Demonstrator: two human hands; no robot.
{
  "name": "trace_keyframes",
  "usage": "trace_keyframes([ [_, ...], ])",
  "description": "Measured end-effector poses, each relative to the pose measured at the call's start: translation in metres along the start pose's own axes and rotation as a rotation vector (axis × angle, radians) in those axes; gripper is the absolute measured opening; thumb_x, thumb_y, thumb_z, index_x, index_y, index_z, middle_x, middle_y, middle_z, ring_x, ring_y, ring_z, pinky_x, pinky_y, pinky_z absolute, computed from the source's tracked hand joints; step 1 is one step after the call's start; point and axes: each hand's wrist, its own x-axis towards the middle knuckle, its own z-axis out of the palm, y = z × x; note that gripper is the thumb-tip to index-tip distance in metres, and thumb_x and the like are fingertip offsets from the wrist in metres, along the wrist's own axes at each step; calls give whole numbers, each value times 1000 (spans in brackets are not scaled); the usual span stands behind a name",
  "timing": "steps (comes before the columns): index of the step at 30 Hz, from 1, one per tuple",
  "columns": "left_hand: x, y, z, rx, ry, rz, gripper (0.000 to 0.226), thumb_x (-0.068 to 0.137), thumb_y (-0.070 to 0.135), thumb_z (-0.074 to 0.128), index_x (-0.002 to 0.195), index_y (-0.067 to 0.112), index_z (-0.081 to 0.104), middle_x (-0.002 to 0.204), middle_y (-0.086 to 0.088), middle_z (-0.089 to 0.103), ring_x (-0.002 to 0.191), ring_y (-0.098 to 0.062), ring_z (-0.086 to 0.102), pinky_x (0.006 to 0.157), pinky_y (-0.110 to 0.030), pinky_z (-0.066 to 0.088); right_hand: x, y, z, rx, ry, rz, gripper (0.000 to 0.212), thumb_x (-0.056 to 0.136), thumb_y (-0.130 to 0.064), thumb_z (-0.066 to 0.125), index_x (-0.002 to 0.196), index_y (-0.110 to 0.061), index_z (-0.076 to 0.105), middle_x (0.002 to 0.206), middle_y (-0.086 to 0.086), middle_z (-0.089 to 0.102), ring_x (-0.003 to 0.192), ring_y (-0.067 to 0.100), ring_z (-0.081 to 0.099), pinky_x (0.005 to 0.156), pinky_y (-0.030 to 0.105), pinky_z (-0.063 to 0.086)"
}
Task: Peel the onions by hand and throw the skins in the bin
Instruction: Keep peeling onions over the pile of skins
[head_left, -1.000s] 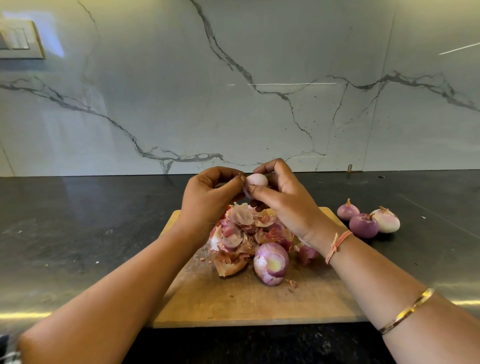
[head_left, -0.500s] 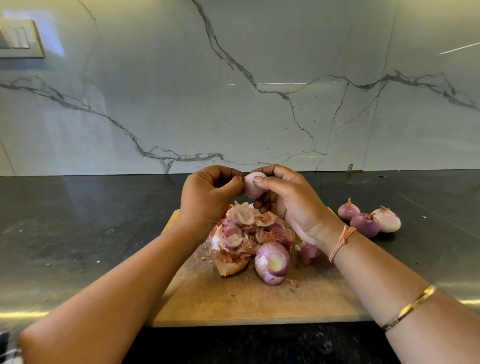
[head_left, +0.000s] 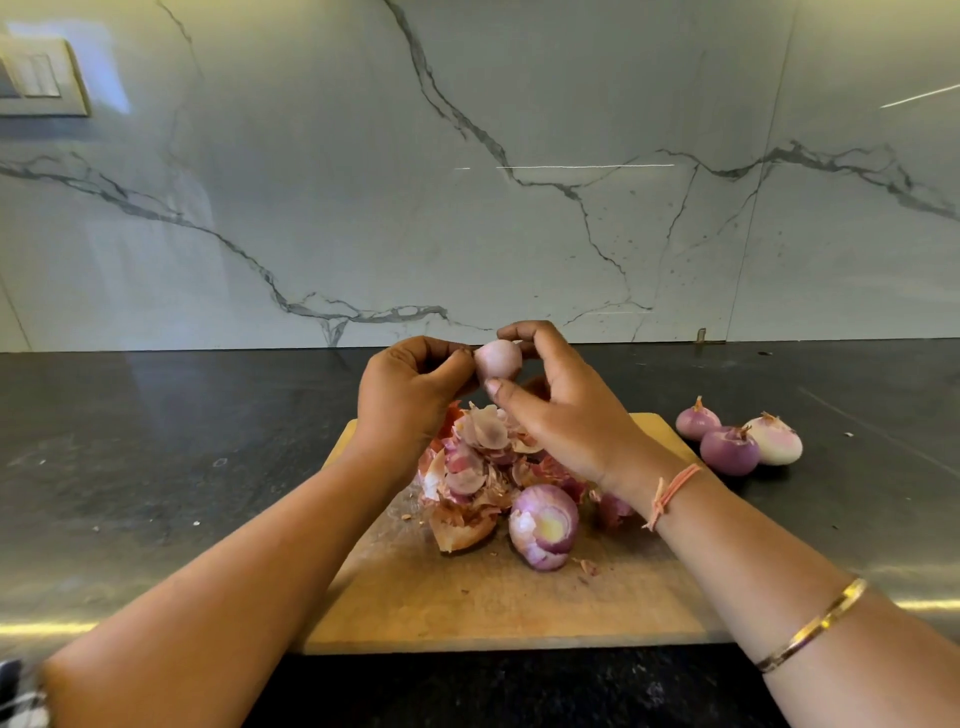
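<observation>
A small pale pink onion (head_left: 497, 358) is held up above the wooden cutting board (head_left: 467, 603). My right hand (head_left: 561, 410) grips it between curled fingers on top and the thumb below. My left hand (head_left: 410, 395) pinches at the onion's left side with thumb and curled fingers. Under both hands lies a heap of onion skins (head_left: 478, 467). A larger purple onion with a cut end (head_left: 543, 525) lies on the board in front of the heap. No bin is in view.
Three peeled onions (head_left: 737, 441) sit together on the dark countertop (head_left: 156, 467) to the right of the board. A marble wall (head_left: 467, 182) closes the back, with a switch plate (head_left: 36, 83) at its upper left.
Both hands rose slightly with the small onion. My right hand turned it, so more of its pale surface now shows between thumb and fingers.
</observation>
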Motion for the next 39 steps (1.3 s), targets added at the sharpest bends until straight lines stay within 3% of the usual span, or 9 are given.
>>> trace_keyframes([
  [4, -2, -1, 2, 5, -30, -21, 8, 87, 7, 64, 80, 9, 68, 78, -8, 71, 75, -16, 69, 79, -34, 58, -1, 1, -1, -223, 65, -145, 40, 90, -19, 62, 127, -17, 47, 118, 0, 48, 93, 4, 46, 75, 2, 36],
  [10, -4, 3, 2, -236, -48, -62, 16, 88, -2, 60, 96, 12, 55, 76, -3, 72, 70, -14, 70, 69, -24, 58, 1, -1, -3, -92, 136, -99, 24, 89, -17, 64, 112, -14, 61, 108, 2, 62, 98, 14, 57, 82, 19, 47],
  [14, -3, 3, 2, -286, -86, -52, 25, 86, -4, 61, 99, 15, 51, 81, -5, 71, 74, -16, 68, 74, -26, 58, 2, -2, -3, -38, 136, -76, 22, 89, -18, 64, 111, -14, 63, 108, 3, 64, 98, 15, 60, 86, 33, 52],
  [21, -3, 2, 2, -286, -80, -22, 30, 85, -9, 59, 92, 16, 44, 80, -8, 67, 74, -18, 66, 74, -27, 57, 1, -1, 0, -58, 115, -87, 29, 90, -18, 64, 118, -14, 61, 114, 3, 61, 103, 13, 57, 89, 27, 50],
  [24, -3, 3, 2, -269, -78, -3, 32, 85, -11, 58, 90, 16, 41, 81, -11, 65, 75, -20, 65, 75, -29, 57, 0, -2, -1, 26, 91, -42, 21, 90, -18, 63, 111, -16, 63, 108, 2, 64, 100, 15, 61, 88, 37, 54],
  [26, -3, 4, 2, -247, -83, 11, 32, 85, -10, 58, 88, 16, 40, 81, -12, 64, 76, -22, 65, 75, -31, 57, 2, -2, -2, 114, 67, 12, 17, 90, -20, 61, 107, -19, 64, 101, -2, 66, 96, 14, 62, 86, 34, 54],
  [31, -2, 7, 3, -239, -69, 2, 32, 86, -10, 56, 85, 16, 38, 78, -13, 58, 80, -25, 58, 71, -30, 54, 4, -6, -2, 555, 8, 181, 16, 97, -9, 49, 106, -17, 59, 82, 11, 61, 63, 21, 59, 58, 26, 52],
  [37, -1, 4, 5, -326, -81, -79, 31, 86, -8, 59, 110, 4, 44, 80, -11, 61, 68, -17, 64, 72, -28, 56, 4, 2, 2, 442, -19, 162, 25, 87, -16, 66, 108, -29, 59, 108, -3, 60, 99, 16, 60, 95, 38, 50],
  [39, -1, 5, 5, -342, -95, -89, 31, 86, -8, 58, 111, 5, 44, 80, -11, 60, 67, -15, 63, 70, -25, 57, 4, 3, 3, 341, 27, 145, 28, 88, -13, 64, 111, -27, 57, 107, -6, 60, 104, 18, 60, 98, 40, 49],
])
